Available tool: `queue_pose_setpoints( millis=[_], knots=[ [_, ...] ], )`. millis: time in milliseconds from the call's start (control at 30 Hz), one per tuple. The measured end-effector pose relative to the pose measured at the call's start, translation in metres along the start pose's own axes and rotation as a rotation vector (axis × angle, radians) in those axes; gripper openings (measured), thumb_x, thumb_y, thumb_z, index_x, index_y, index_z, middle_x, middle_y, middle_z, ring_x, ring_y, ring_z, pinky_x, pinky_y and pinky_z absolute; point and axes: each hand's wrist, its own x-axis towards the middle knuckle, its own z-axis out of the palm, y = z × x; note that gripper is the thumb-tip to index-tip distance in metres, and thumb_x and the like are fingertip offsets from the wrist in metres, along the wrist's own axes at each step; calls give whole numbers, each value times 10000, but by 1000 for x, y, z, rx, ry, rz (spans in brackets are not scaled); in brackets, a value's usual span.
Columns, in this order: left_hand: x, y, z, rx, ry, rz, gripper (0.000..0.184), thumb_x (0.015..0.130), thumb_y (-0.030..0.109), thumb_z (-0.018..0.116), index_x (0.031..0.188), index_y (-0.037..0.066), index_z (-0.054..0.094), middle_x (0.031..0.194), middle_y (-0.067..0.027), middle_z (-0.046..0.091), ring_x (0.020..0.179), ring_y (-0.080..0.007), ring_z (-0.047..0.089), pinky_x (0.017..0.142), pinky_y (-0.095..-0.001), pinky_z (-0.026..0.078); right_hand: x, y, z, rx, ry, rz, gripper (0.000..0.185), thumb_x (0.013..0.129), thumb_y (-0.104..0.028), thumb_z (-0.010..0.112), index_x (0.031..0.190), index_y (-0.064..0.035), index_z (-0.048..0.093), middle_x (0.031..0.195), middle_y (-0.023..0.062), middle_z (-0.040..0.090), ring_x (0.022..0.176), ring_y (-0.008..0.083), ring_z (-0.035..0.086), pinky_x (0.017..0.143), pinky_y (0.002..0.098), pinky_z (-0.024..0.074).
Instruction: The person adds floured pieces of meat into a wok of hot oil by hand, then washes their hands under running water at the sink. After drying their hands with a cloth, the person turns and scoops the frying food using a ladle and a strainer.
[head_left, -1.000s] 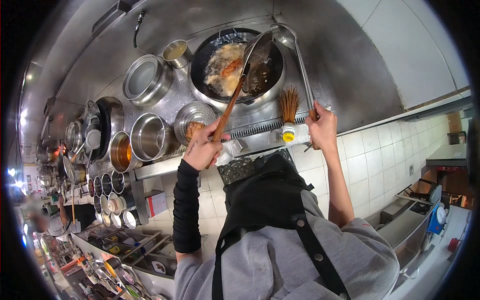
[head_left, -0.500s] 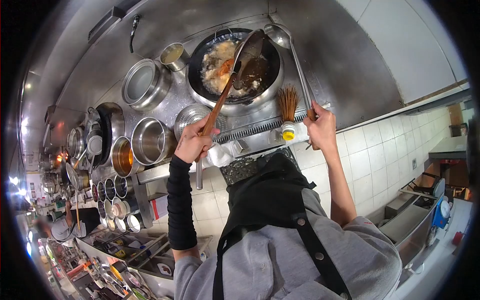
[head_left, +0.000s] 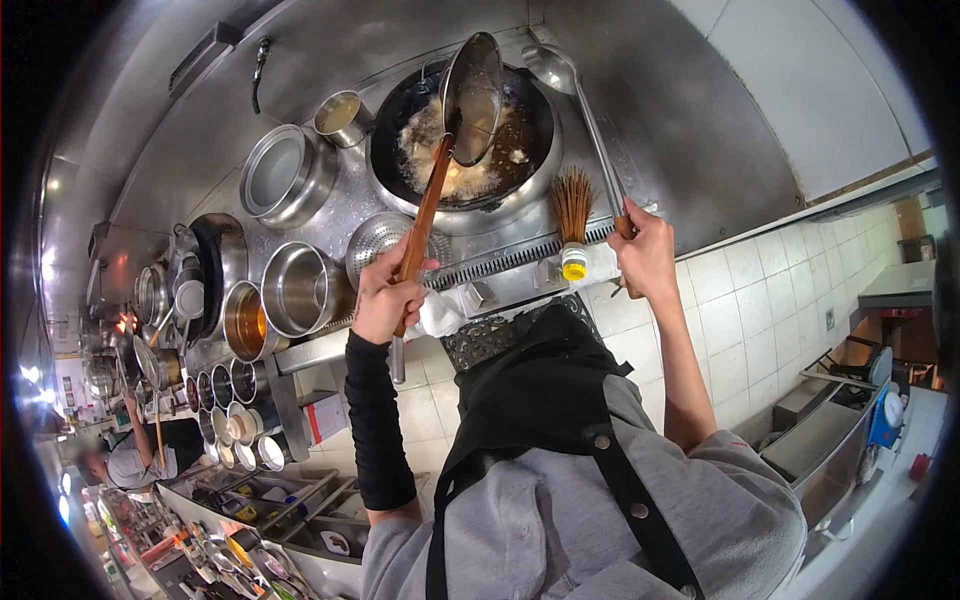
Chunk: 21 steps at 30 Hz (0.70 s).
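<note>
My left hand (head_left: 388,297) is closed around the wooden handle of a skimmer (head_left: 474,98). The skimmer's round bowl is tipped on edge over the wok (head_left: 386,110). Inside the wok, pale pieces of food (head_left: 422,140) bubble in dark oil, partly hidden behind the skimmer. My right hand (head_left: 648,252) grips the wooden end of a long metal ladle (head_left: 597,135). The ladle's bowl rests at the back right, beside the wok's rim. Between the ladle and the wok stands a bamboo brush (head_left: 574,205), with a yellow-ended white container at its base.
Left of the wok are a small metal cup (head_left: 341,118), a lidded pot (head_left: 281,172), a perforated strainer (head_left: 382,240) and a deep steel pot (head_left: 300,290). A faucet (head_left: 261,75) hangs on the back wall. Farther left, another person (head_left: 140,450) stands near more pans.
The skimmer's bowl has moved left over the wok and turned more steeply on edge. An orange piece seen near it before no longer shows. The ladle stays at the right.
</note>
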Motion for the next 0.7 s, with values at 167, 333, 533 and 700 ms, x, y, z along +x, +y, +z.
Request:
queue_pose_setpoints(
  millis=[167, 333, 533, 700],
  knots=[
    [-11, -3, 9, -14, 39, 2, 877, 750, -121, 480, 1597, 67, 351, 1188, -179, 654, 539, -81, 455, 420, -235, 383, -6, -4, -5, 69, -114, 87, 604, 786, 21, 642, 1381, 101, 572, 702, 110, 658, 468, 143, 591, 445, 332, 485],
    [-19, -5, 17, -2, 57, -13, 866, 755, -122, 472, 1592, 69, 364, 1179, -180, 655, 532, -83, 462, 416, -237, 384, -6, 17, 8, 21, -152, 35, 614, 788, 24, 641, 1392, 101, 562, 721, 109, 664, 470, 139, 591, 441, 324, 480],
    [-26, -7, 23, -101, 56, -2, 884, 751, -122, 470, 1603, 72, 340, 1163, -192, 655, 531, -93, 485, 416, -248, 399, -9, 17, 12, 40, -107, 23, 616, 792, 15, 651, 1392, 116, 551, 684, 86, 641, 476, 133, 586, 461, 322, 485],
    [-23, -5, 30, -80, 26, -5, 876, 758, -121, 469, 1603, 65, 336, 1164, -197, 651, 537, -94, 489, 416, -250, 400, -10, 1, 9, 47, -78, 63, 602, 793, 12, 647, 1380, 118, 564, 635, 79, 624, 479, 133, 586, 476, 318, 485]
  ],
)
